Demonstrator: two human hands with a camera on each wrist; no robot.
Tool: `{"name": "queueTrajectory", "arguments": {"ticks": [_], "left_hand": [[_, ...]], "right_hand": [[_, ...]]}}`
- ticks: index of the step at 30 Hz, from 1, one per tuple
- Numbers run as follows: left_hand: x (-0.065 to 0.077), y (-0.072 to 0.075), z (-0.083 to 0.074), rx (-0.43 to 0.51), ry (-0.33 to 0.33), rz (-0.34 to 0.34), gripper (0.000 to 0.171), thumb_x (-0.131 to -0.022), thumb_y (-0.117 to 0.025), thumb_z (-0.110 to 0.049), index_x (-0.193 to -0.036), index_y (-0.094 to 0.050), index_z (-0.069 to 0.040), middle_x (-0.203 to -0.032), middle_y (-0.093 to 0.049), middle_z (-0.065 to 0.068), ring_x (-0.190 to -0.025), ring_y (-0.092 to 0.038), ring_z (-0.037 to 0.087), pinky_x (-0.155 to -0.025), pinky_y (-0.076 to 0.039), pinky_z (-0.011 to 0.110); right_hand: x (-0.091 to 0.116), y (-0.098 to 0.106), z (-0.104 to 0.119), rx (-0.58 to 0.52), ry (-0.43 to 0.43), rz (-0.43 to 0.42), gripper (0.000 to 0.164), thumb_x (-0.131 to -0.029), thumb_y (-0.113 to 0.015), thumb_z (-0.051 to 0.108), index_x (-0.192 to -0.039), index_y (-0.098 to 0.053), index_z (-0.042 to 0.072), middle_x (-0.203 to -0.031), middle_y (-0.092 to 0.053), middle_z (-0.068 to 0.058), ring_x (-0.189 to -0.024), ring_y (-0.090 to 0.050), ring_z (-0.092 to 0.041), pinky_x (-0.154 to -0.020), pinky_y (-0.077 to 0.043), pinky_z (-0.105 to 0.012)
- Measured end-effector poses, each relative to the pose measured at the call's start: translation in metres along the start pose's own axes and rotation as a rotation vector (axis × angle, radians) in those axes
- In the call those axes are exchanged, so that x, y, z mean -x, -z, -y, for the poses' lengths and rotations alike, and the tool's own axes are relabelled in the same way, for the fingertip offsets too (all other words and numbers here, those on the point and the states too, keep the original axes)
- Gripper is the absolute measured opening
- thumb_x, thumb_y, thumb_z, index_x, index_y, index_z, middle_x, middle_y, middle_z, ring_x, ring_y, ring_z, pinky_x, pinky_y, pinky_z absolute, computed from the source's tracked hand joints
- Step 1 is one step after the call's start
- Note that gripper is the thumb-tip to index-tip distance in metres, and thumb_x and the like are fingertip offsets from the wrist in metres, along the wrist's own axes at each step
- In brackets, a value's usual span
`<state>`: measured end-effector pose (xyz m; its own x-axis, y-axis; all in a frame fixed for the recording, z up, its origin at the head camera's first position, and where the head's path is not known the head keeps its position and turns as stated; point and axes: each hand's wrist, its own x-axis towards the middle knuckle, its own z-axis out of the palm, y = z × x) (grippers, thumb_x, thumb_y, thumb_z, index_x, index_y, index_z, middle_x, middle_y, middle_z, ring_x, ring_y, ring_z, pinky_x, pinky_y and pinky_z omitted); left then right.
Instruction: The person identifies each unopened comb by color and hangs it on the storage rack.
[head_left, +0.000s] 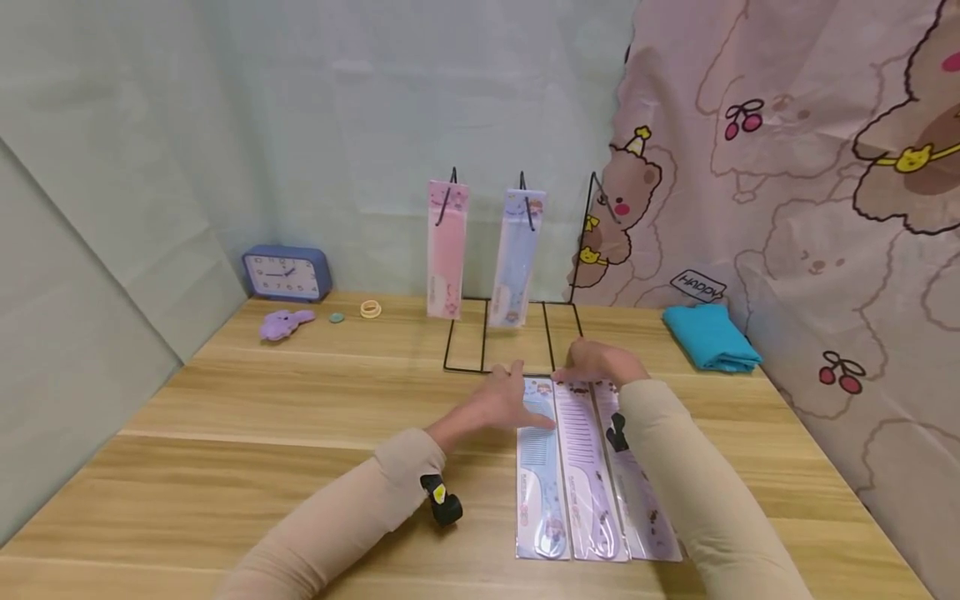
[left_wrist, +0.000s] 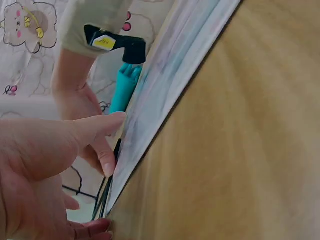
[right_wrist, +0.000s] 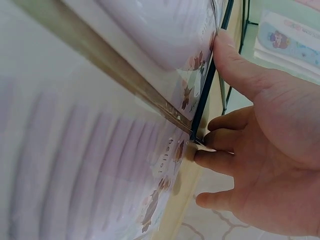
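Three packaged combs lie side by side: a blue comb pack [head_left: 536, 467], a middle purple comb pack [head_left: 592, 475] and a right purple comb pack [head_left: 648, 504]. Over the top of the blue one is my left hand [head_left: 501, 402], its thumb stretched across the wrapper. My right hand [head_left: 596, 362] is at the top ends of the purple packs. In the right wrist view that hand's thumb [right_wrist: 240, 67] meets the upper edge beside a black rod, and its fingertips [right_wrist: 210, 157] are close to the corner of a pack. Neither hand has anything gripped.
Behind the packs stands a black wire rack [head_left: 551, 337], with a pink comb pack [head_left: 447, 250] and a blue comb pack [head_left: 516, 258] hanging from its hooks. Left are a clock [head_left: 287, 273], purple toy [head_left: 285, 324], green disc [head_left: 337, 317] and pale rings [head_left: 371, 309]; right, a folded turquoise cloth [head_left: 711, 337].
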<state>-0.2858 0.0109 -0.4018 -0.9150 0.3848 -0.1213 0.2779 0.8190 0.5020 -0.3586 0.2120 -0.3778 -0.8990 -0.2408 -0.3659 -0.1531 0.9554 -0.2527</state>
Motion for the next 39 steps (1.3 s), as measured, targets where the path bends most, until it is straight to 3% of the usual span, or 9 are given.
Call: {"name": "queueTrajectory", "arguments": {"ticks": [6, 12, 21, 23, 27, 30, 32, 34, 39], "left_hand": [[0.004, -0.008, -0.005, -0.072, 0.003, -0.007, 0.130, -0.068, -0.078, -0.072, -0.158, -0.017, 0.000, -0.146, -0.034, 0.032, -0.122, -0.050, 0.038, -0.093, -0.053, 0.046], [0.008, -0.005, -0.009, -0.097, 0.007, 0.022, 0.132, -0.065, -0.083, -0.068, -0.159, -0.017, -0.002, -0.144, -0.034, 0.029, -0.120, -0.047, 0.034, -0.083, -0.055, 0.041], [0.017, 0.009, -0.011, -0.112, 0.010, 0.092, 0.117, -0.072, -0.089, -0.043, -0.157, -0.019, -0.004, -0.152, -0.030, 0.033, -0.137, -0.038, 0.041, -0.106, -0.044, 0.049], [0.018, 0.009, -0.008, -0.087, 0.010, 0.081, 0.115, -0.072, -0.090, -0.040, -0.157, -0.022, -0.004, -0.152, -0.029, 0.033, -0.135, -0.042, 0.039, -0.104, -0.046, 0.046], [0.020, 0.008, 0.001, 0.045, 0.023, 0.049, 0.113, -0.068, -0.094, -0.034, -0.156, -0.027, -0.006, -0.153, -0.027, 0.033, -0.115, -0.057, 0.038, -0.077, -0.059, 0.038], [0.020, 0.008, 0.008, 0.175, 0.020, 0.043, 0.105, -0.067, -0.095, -0.027, -0.150, -0.035, -0.004, -0.136, -0.046, 0.028, -0.089, -0.062, 0.029, -0.052, -0.057, 0.030], [0.020, 0.009, 0.012, 0.229, 0.018, 0.046, 0.094, -0.068, -0.095, -0.024, -0.142, -0.041, -0.003, -0.118, -0.055, 0.022, -0.081, -0.061, 0.026, -0.048, -0.056, 0.030], [0.020, 0.011, 0.016, 0.269, 0.018, 0.047, 0.085, -0.068, -0.095, -0.021, -0.135, -0.045, -0.001, -0.106, -0.058, 0.017, -0.075, -0.061, 0.024, -0.048, -0.056, 0.032], [0.017, 0.018, 0.027, 0.333, -0.027, 0.083, 0.075, -0.075, -0.088, -0.009, -0.135, -0.045, 0.002, -0.117, -0.057, 0.019, -0.096, -0.060, 0.027, -0.075, -0.058, 0.036]], "right_hand": [[-0.001, -0.001, 0.000, 0.006, 0.011, -0.006, 0.040, -0.097, -0.063, 0.045, -0.084, -0.067, 0.008, -0.070, -0.058, -0.004, -0.063, -0.057, -0.019, -0.057, -0.053, -0.035], [-0.001, -0.001, 0.000, -0.004, 0.018, -0.007, 0.041, -0.098, -0.063, 0.045, -0.078, -0.067, 0.009, -0.066, -0.056, -0.003, -0.060, -0.056, -0.018, -0.055, -0.054, -0.036], [0.001, -0.001, 0.002, 0.018, 0.019, -0.005, 0.041, -0.097, -0.062, 0.046, -0.080, -0.066, 0.009, -0.068, -0.057, -0.004, -0.061, -0.059, -0.019, -0.056, -0.056, -0.038], [0.001, 0.000, 0.002, 0.023, 0.023, -0.009, 0.042, -0.098, -0.063, 0.046, -0.080, -0.066, 0.008, -0.069, -0.058, -0.005, -0.061, -0.058, -0.019, -0.055, -0.056, -0.038], [0.002, 0.000, 0.002, 0.017, 0.029, 0.001, 0.042, -0.098, -0.062, 0.045, -0.080, -0.066, 0.008, -0.069, -0.059, -0.006, -0.061, -0.058, -0.020, -0.055, -0.056, -0.039], [0.002, -0.001, 0.001, 0.010, 0.025, 0.004, 0.042, -0.097, -0.063, 0.046, -0.081, -0.066, 0.008, -0.070, -0.057, -0.005, -0.062, -0.057, -0.019, -0.056, -0.056, -0.038], [0.003, -0.001, 0.001, 0.007, 0.020, 0.002, 0.042, -0.097, -0.063, 0.047, -0.082, -0.066, 0.008, -0.069, -0.056, -0.004, -0.063, -0.056, -0.019, -0.057, -0.054, -0.037], [0.003, 0.000, 0.000, -0.002, 0.017, 0.002, 0.042, -0.097, -0.064, 0.047, -0.083, -0.066, 0.007, -0.070, -0.056, -0.004, -0.063, -0.056, -0.019, -0.057, -0.054, -0.037], [0.003, 0.001, -0.001, -0.012, 0.021, 0.009, 0.040, -0.097, -0.063, 0.046, -0.087, -0.067, 0.007, -0.074, -0.060, -0.006, -0.066, -0.056, -0.020, -0.059, -0.053, -0.037]]}}
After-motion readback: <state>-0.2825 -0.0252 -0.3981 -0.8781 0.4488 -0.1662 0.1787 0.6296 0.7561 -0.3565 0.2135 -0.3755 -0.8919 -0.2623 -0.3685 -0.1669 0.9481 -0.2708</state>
